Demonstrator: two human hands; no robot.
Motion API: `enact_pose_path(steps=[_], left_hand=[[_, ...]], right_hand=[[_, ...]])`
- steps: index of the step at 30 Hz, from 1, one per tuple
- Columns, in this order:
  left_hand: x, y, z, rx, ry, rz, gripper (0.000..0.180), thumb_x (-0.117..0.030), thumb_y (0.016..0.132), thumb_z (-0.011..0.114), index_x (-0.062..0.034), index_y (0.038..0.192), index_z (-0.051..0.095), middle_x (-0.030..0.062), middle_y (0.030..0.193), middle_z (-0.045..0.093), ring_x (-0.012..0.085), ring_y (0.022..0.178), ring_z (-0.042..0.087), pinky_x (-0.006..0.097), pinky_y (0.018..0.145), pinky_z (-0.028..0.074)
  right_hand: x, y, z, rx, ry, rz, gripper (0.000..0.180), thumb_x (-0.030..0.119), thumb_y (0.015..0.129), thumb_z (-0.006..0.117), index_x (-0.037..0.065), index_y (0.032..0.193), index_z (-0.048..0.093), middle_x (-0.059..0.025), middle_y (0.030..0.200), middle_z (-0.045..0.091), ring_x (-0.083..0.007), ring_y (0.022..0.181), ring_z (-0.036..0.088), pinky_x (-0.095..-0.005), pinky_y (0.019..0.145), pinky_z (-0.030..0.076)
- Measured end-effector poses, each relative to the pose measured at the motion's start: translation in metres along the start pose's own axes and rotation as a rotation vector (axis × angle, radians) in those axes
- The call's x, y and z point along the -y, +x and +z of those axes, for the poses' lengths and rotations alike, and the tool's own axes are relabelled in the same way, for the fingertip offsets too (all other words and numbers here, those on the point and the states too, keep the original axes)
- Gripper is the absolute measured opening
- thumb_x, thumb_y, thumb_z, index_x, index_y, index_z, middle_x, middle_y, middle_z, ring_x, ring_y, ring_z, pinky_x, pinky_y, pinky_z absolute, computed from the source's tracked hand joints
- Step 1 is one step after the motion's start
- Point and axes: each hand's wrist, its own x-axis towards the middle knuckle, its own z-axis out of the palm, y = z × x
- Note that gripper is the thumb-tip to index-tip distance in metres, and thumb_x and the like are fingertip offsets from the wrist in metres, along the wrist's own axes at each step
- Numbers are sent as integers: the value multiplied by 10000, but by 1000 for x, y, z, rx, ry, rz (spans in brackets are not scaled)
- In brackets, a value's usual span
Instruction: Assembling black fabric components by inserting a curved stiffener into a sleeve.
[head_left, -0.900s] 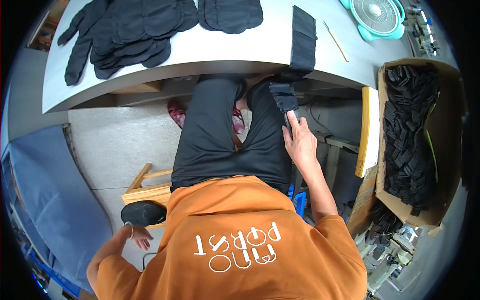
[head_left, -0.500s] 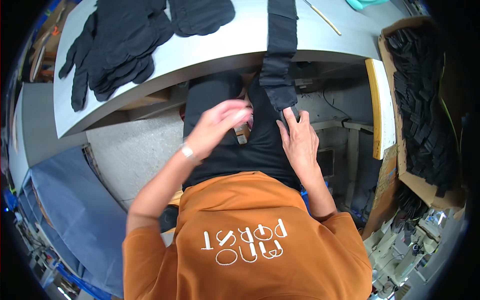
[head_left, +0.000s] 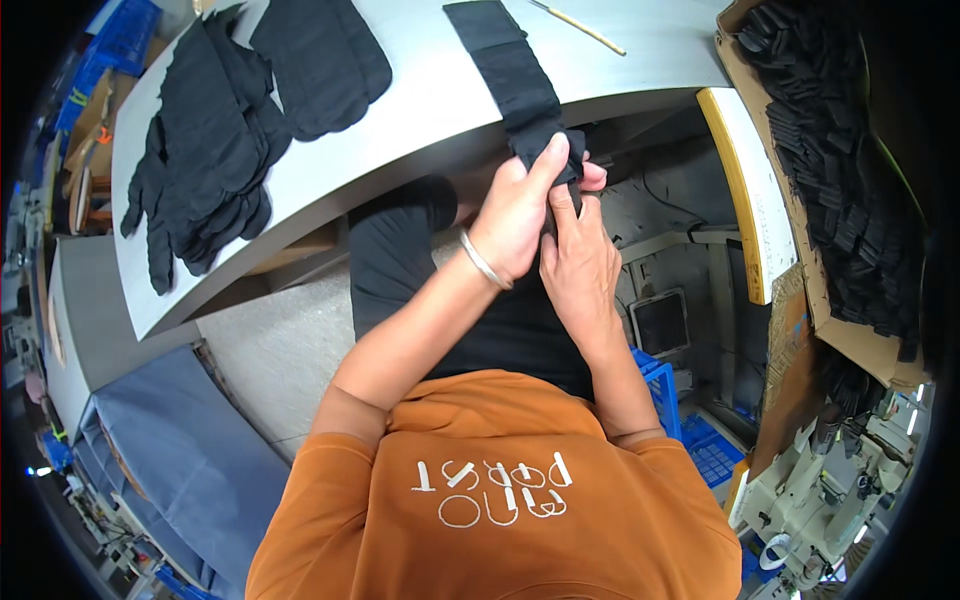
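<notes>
I see both hands closed on the black fabric strip point(head_left: 520, 85) at the grey desk point(head_left: 420, 130) edge: left hand point(head_left: 515, 215) above, right hand point(head_left: 580, 265) beneath. Black gloves point(head_left: 205, 140) lie left.

Matt black cloth strip point(head_left: 520, 85); smooth, seemingly metal table point(head_left: 420, 110).

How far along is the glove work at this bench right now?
Done, it seems: a pile of black gloves lies spread at the left of the grey table. In hand: the left hand and right hand both grip the near end of a black fabric strip hanging over the table edge. Left, probably: the cardboard box at right is full of black pieces.
</notes>
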Motion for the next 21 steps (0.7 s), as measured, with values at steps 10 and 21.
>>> enact_pose_path(steps=[10, 21], left_hand=[[28, -15, -9, -77, 54, 40, 342, -337, 1021, 543, -11, 1096, 616, 77, 1089, 668, 118, 955, 593, 283, 881, 493], [-15, -2, 6, -152, -151, 103, 478, -398, 1042, 481, 50, 995, 642, 137, 964, 684, 181, 851, 659, 310, 749, 554]], right_hand=[[2, 4, 13, -5, -56, 74, 340, 110, 884, 607, 145, 1222, 603, -179, 921, 543, -365, 816, 635, -455, 660, 534], [9, -3, 4, -192, 65, -151, 660, -22, 774, 635, 94, 1408, 493, -229, 1291, 514, -414, 974, 649, -441, 770, 553]])
